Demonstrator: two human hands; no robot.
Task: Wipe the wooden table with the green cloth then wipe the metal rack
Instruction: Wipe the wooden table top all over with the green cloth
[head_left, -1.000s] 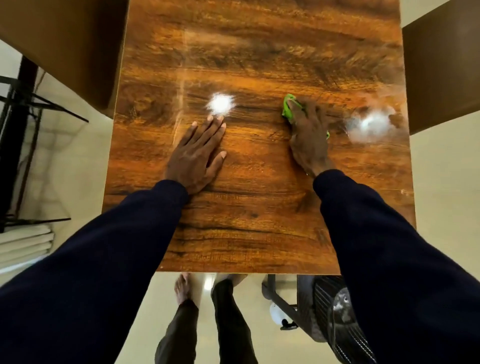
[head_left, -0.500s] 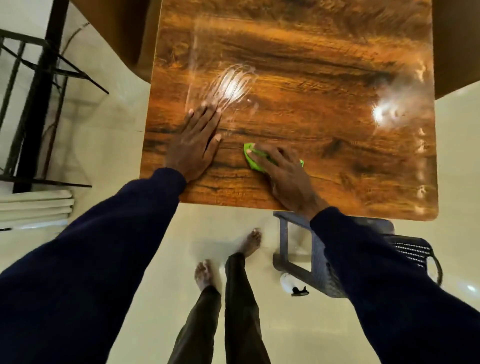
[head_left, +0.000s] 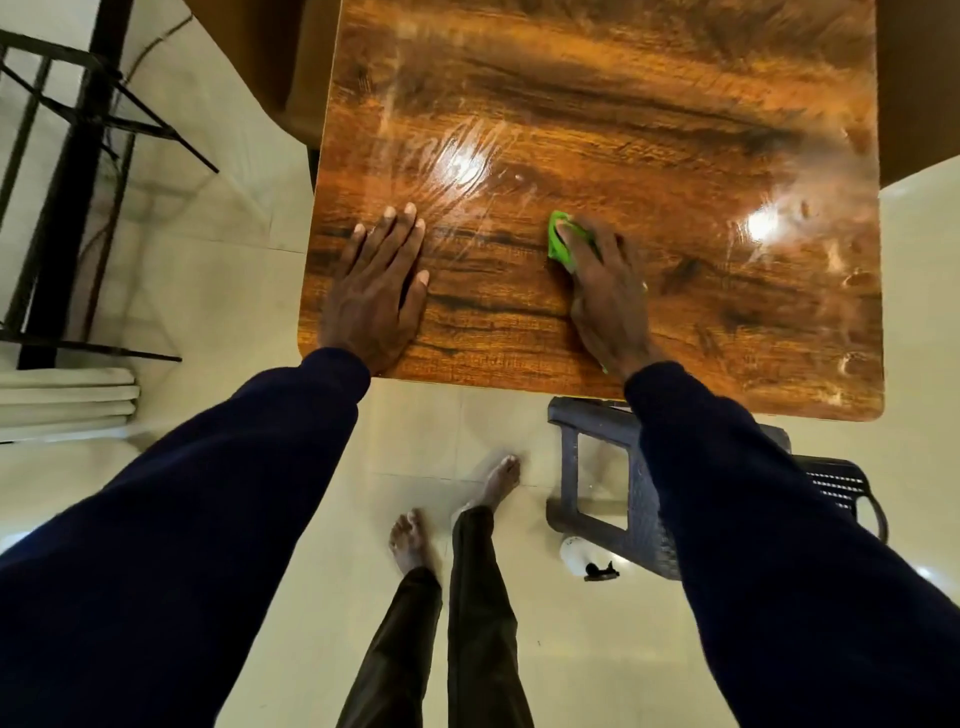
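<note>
Near desk front edge: left hand flat, fingers straight; right hand flat, pressing bunched green cloth onto wood. Likely risk: small wad skips patches, leaves streaks. Unwiped yet: metal rack, far left.

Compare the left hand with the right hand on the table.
The left hand lies bare on the wooden table; the right hand presses the green cloth. The left hand sits by the table's left edge, the right hand nearer the middle. Both lie flat, palm down.
</note>
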